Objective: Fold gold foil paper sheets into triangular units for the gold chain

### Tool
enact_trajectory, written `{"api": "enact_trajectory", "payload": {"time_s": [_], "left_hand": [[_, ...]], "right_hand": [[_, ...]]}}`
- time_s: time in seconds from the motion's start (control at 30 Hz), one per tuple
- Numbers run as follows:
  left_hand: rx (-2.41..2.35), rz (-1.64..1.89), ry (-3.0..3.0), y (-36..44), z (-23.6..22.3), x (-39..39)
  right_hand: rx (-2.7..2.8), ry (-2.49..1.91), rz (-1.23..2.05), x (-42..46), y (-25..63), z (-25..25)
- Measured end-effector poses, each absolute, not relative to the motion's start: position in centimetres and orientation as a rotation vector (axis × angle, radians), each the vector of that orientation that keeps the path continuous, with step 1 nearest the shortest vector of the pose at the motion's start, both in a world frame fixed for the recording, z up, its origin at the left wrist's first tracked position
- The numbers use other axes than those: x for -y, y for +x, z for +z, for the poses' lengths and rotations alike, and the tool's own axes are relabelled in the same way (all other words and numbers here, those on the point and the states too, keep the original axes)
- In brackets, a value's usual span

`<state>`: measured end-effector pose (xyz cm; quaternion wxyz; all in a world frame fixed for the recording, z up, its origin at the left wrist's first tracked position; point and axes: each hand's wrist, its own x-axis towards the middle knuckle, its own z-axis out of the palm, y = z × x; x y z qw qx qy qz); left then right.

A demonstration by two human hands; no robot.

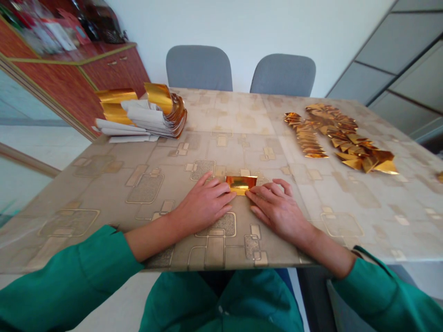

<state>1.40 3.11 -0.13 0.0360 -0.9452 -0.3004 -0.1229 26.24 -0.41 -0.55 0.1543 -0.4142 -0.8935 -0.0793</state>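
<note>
A small folded piece of gold foil paper (241, 183) lies on the patterned tablecloth in front of me, its shiny side up. My left hand (208, 203) is at its left end, with the fingers pressed together on the edge and lower left corner. At the lower right corner, my right hand (275, 207) pinches the same paper between thumb and fingers. Both wrists rest low over the table. Parts of the paper's ends are hidden under the fingertips.
A thick stack of gold and white paper sheets (148, 117) lies at the back left. Many folded gold pieces (349, 133) sit in rows at the right. Two grey chairs (200, 69) stand behind the table (221, 152), and a red-brown cabinet (114, 69) at the left.
</note>
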Motion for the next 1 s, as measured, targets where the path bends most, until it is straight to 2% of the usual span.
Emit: {"api": "enact_trajectory", "payload": {"time_s": [0.23, 0.3, 0.43, 0.77, 1.0], "left_hand": [[0.913, -0.395, -2.901, 1.7, -0.3, -3.1], [0.908, -0.395, -2.923, 2.0, 0.0, -3.2], [0.908, -0.497, -2.960, 2.7, 0.3, -3.9], [0.999, -0.811, -3.078, 1.9, -0.9, -4.6], [1.163, -0.775, -3.042, 2.0, -0.8, -4.5]], "right_hand": [[2.414, -1.156, -0.289, -0.4, 27.5, 0.9], [2.360, -1.139, -0.193, -1.2, 27.1, 1.7], [2.425, -1.033, 0.288, -3.0, 25.6, 1.9], [2.335, -1.110, 0.500, -4.1, 26.0, -0.6], [2.307, -1.180, 0.544, -3.9, 25.9, 0.1]]}}
